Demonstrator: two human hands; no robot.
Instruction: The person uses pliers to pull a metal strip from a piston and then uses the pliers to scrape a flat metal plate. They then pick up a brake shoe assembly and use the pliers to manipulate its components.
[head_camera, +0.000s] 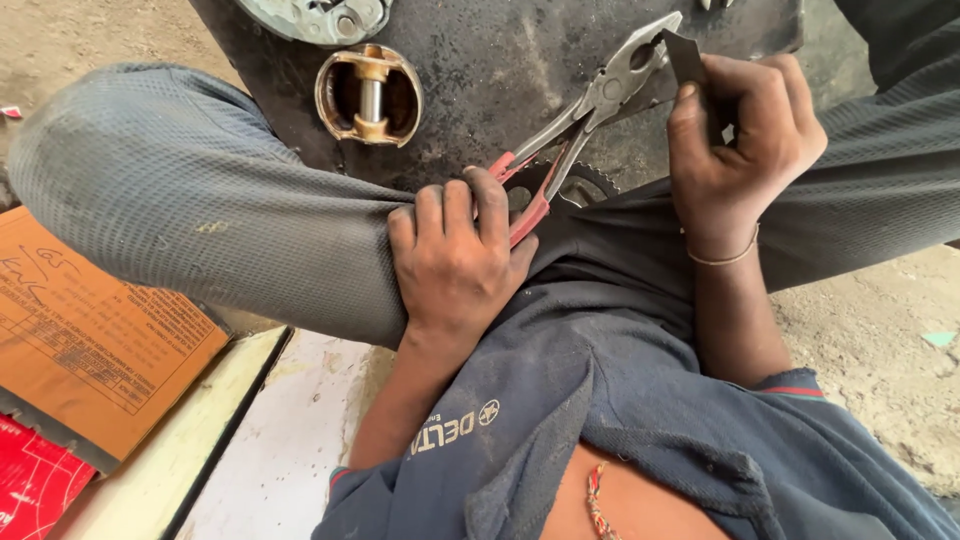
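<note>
Dusty ground; left hand (455, 262) grips pliers (580, 115), right hand (742, 140) pinches metal strip (688, 58).

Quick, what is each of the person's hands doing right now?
Left hand: closed around the red handles of the pliers.
Right hand: closed on a small dark metal piece, held at the plier tips.

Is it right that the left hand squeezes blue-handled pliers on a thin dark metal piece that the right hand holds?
Not quite. In the head view the pliers have red handles, not blue. The rest holds: the left hand squeezes them, and the right hand holds the thin dark metal piece.
</note>
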